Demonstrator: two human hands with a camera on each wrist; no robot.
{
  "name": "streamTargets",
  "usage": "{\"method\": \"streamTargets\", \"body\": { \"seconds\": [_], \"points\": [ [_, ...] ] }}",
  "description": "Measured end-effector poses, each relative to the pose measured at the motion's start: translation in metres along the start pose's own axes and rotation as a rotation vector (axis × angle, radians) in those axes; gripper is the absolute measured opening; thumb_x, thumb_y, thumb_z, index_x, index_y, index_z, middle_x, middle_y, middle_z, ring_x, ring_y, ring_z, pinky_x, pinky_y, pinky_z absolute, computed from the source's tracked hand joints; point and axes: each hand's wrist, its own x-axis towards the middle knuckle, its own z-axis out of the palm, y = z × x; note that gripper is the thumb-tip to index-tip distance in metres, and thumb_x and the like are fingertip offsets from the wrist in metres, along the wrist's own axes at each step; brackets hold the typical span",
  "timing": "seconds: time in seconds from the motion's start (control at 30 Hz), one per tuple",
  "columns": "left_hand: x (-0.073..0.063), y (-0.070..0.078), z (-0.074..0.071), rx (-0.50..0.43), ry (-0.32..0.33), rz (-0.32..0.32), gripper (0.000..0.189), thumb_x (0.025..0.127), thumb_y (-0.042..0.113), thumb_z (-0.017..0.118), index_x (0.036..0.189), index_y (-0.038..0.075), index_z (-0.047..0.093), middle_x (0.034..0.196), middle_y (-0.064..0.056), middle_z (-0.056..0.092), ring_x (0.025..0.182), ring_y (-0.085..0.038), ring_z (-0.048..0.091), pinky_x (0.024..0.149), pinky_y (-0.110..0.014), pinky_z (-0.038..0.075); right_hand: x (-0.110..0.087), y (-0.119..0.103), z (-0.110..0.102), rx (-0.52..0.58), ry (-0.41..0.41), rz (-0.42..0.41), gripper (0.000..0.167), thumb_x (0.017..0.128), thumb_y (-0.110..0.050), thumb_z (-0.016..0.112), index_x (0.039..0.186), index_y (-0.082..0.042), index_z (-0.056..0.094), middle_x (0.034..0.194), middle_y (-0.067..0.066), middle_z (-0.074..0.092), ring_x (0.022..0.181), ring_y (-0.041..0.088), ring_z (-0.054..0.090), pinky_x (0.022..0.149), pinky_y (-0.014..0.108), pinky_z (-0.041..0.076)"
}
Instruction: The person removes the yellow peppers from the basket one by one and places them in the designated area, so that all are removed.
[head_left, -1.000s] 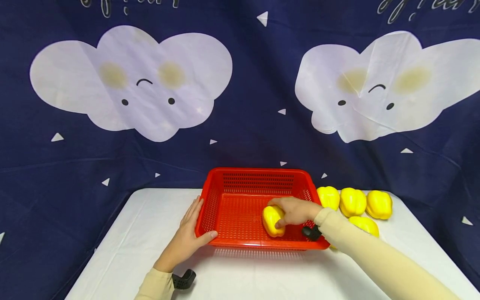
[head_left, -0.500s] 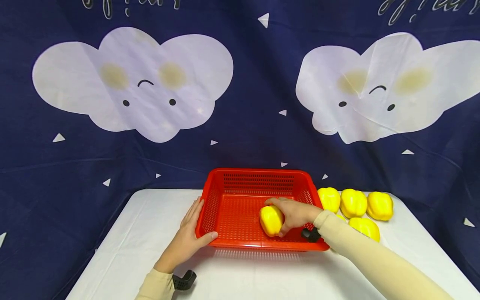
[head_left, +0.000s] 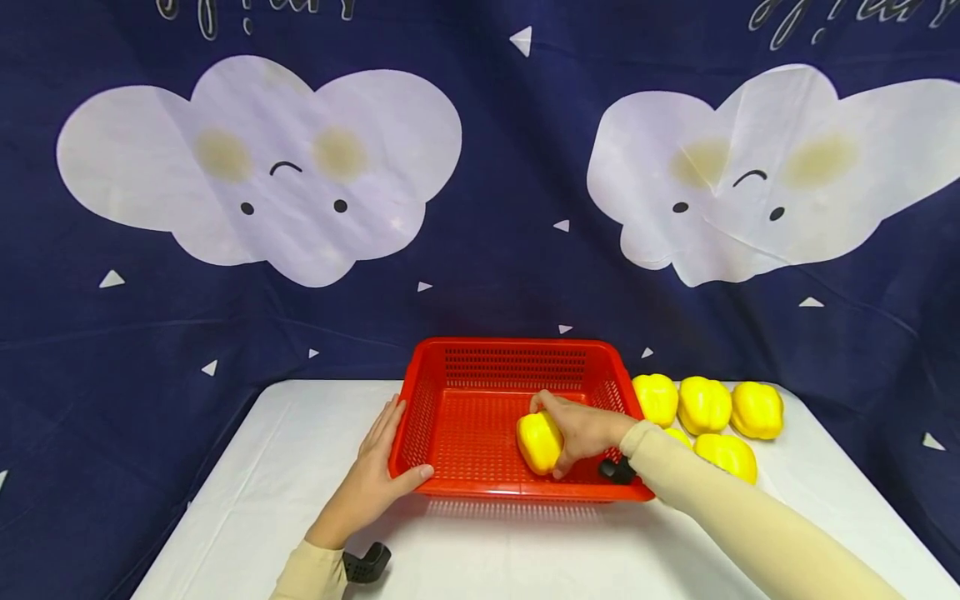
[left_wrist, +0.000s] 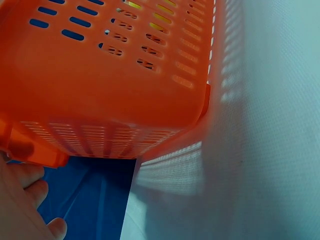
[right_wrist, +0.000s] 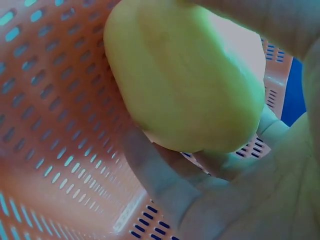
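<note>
In the head view a yellow bell pepper (head_left: pixel 540 443) is inside the red plastic basket (head_left: pixel 517 488), right of its middle. My right hand (head_left: pixel 587 429) holds it from the right, with fingers and thumb on either side. The right wrist view shows the bell pepper (right_wrist: pixel 187 75) close up, fingers (right_wrist: pixel 160 175) bent beneath it, low over the basket's perforated surface. My left hand (head_left: pixel 369 475) rests against the basket's left side, fingers fairly straight along the rim and thumb lying at the front left corner. Its fingertips (left_wrist: pixel 35 192) show beside the basket in the left wrist view.
Several more yellow bell peppers (head_left: pixel 705 406) sit on the white-covered table (head_left: pixel 480 550) to the right of the basket, partly behind my right forearm. Behind the table hangs a dark blue cloth (head_left: pixel 517 283) printed with clouds.
My right hand has shifted slightly left inside the basket with the bell pepper. More of the thumb is now behind the pepper. The left hand and the basket stay where they were.
</note>
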Motion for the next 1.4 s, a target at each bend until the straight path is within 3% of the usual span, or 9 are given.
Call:
{"method": "streamTargets", "body": {
  "seconds": [0.23,0.5,0.77,1.0,1.23,1.4],
  "points": [
    [0.000,0.000,0.000,-0.001,-0.001,0.000,0.099,0.086,0.038,0.077,0.160,0.004,0.020,0.168,-0.011,0.010,0.153,-0.037,0.011,0.113,-0.071,0.018,0.001,0.000,0.000,-0.024,-0.015,0.014,0.085,0.066,-0.017,0.095,0.127,-0.014,0.037,0.112,0.003,0.050,0.095,0.020,0.055,0.085,0.038,0.051],
    [0.000,0.001,0.000,-0.011,-0.006,-0.015,0.100,0.086,0.039,0.078,0.160,0.005,0.020,0.168,-0.008,0.010,0.153,-0.035,0.011,0.113,-0.071,0.018,0.000,-0.002,-0.001,-0.039,0.048,-0.020,0.079,0.066,-0.021,0.093,0.127,-0.020,0.042,0.110,-0.002,0.054,0.095,0.017,0.056,0.083,0.037,0.051],
    [0.000,0.001,0.001,-0.020,-0.004,-0.016,0.101,0.085,0.040,0.078,0.160,0.005,0.020,0.168,-0.008,0.010,0.153,-0.035,0.011,0.114,-0.070,0.018,-0.012,-0.011,-0.016,-0.009,0.115,-0.079,0.080,0.068,-0.023,0.091,0.133,-0.017,0.045,0.121,-0.001,0.056,0.105,0.020,0.055,0.091,0.042,0.051],
    [-0.001,0.001,0.000,-0.018,-0.003,-0.009,0.101,0.086,0.045,0.076,0.160,0.005,0.020,0.168,-0.009,0.010,0.152,-0.037,0.012,0.113,-0.071,0.018,-0.023,-0.014,-0.026,0.018,0.166,-0.107,0.082,0.069,-0.025,0.091,0.138,-0.020,0.045,0.126,-0.004,0.055,0.108,0.018,0.055,0.091,0.042,0.051],
    [-0.001,0.002,0.000,-0.018,-0.008,-0.013,0.101,0.086,0.042,0.077,0.160,0.006,0.020,0.168,-0.009,0.009,0.153,-0.036,0.011,0.113,-0.071,0.018,-0.038,-0.015,-0.031,0.000,0.233,-0.103,0.084,0.068,-0.030,0.091,0.139,-0.022,0.046,0.127,-0.005,0.056,0.110,0.018,0.054,0.091,0.043,0.052],
    [-0.001,0.001,0.000,-0.017,-0.006,-0.016,0.101,0.086,0.042,0.077,0.161,0.006,0.019,0.168,-0.008,0.009,0.153,-0.036,0.011,0.113,-0.070,0.018,-0.048,-0.015,-0.036,0.010,0.278,-0.094,0.083,0.068,-0.025,0.091,0.138,-0.023,0.046,0.127,-0.006,0.055,0.110,0.017,0.054,0.090,0.041,0.052]
  ]
}}
